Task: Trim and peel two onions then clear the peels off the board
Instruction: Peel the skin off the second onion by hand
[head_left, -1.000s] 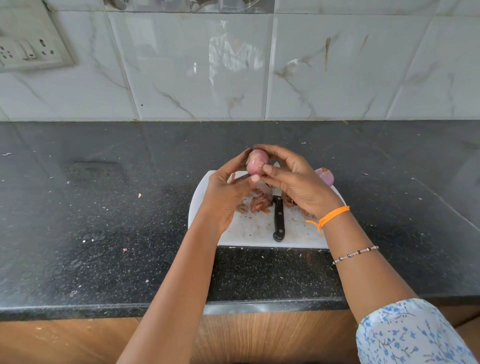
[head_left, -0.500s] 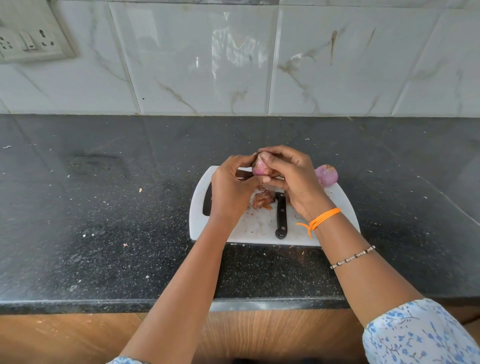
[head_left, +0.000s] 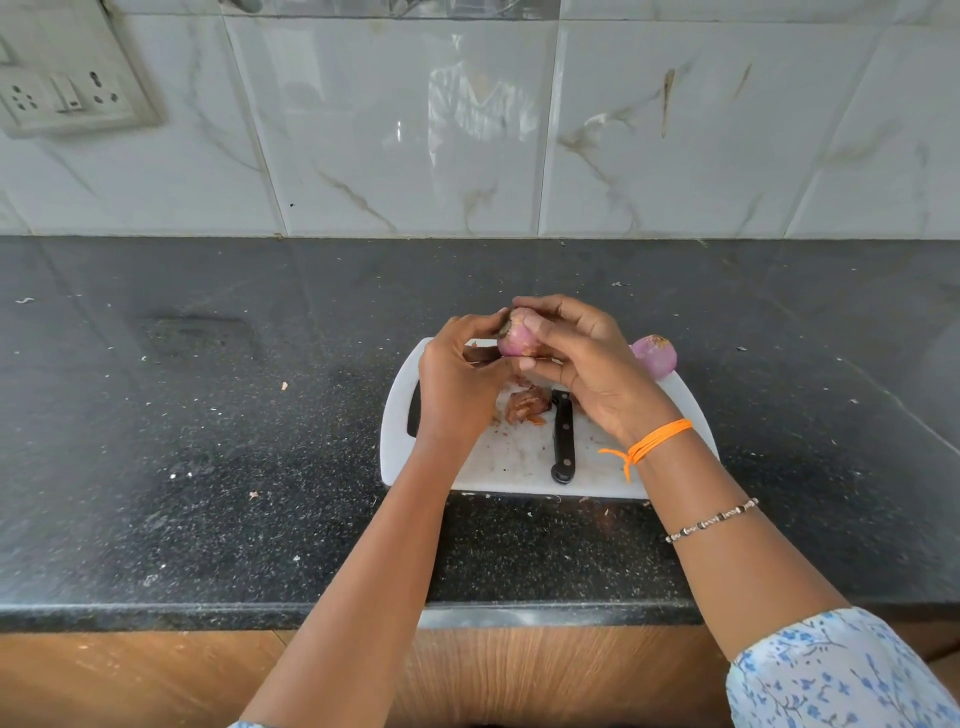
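Note:
A pink onion (head_left: 514, 335) is held above the white cutting board (head_left: 524, 457). My left hand (head_left: 457, 384) grips it from the left, fingers curled at its top and side. My right hand (head_left: 582, 364) curls over it from the right, thumb pressed on its skin. A second onion (head_left: 655, 354) lies at the board's far right corner. Brown peels (head_left: 527, 405) sit in a small heap on the board under my hands. A black-handled knife (head_left: 563, 441) lies on the board, its blade hidden under my right hand.
The board rests on a dark speckled counter (head_left: 208, 441) with small peel scraps scattered on it. A marble-tiled wall (head_left: 467, 130) rises behind, with a switch and socket plate (head_left: 67, 93) at upper left. The counter's front edge runs below my forearms.
Both hands have kept hold of the onion and turned it a little; my left fingers now reach up to its top. The knife and the second onion have not moved.

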